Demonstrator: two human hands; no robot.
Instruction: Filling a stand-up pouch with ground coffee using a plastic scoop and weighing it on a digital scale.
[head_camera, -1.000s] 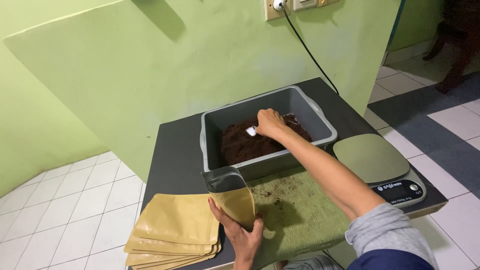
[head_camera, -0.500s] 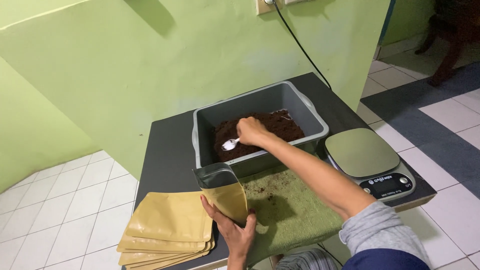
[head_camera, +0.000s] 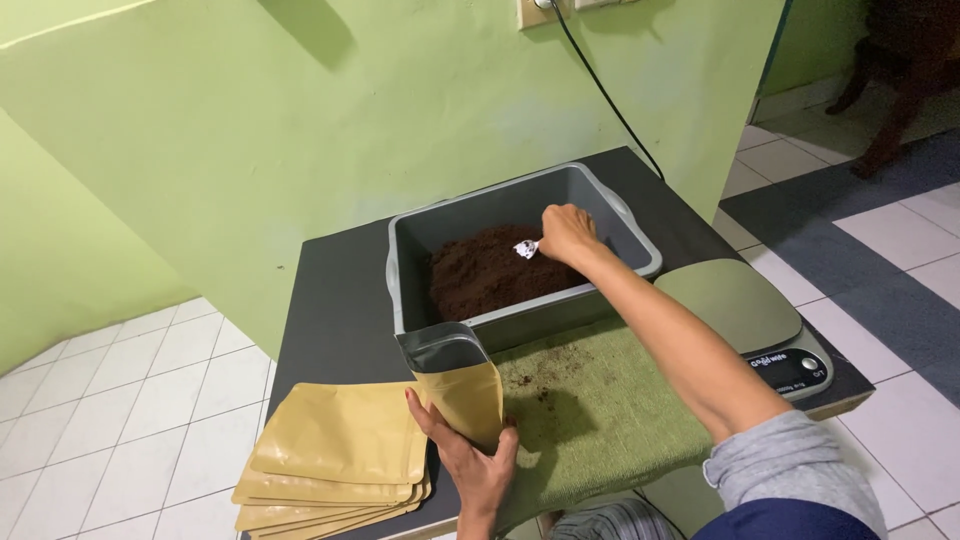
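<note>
My left hand (head_camera: 468, 455) grips an upright tan pouch (head_camera: 458, 385) with a silver-lined open mouth, standing at the left end of a green cloth (head_camera: 600, 400). My right hand (head_camera: 566, 232) reaches into a grey plastic tub (head_camera: 620, 215) and holds a small white spoon (head_camera: 526, 249) just above the dark brown powder (head_camera: 490, 275) piled in the tub. The tub sits right behind the pouch on a dark table (head_camera: 335, 300).
A stack of flat tan pouches (head_camera: 335, 455) lies left of my left hand at the table's front corner. A digital kitchen scale (head_camera: 745, 315) sits right of the cloth. A black cable (head_camera: 600, 85) runs down the green wall. White floor tiles surround the table.
My right hand has moved right and back over the powder with the spoon. The view has shifted slightly. The left hand keeps the pouch upright in the same spot.
</note>
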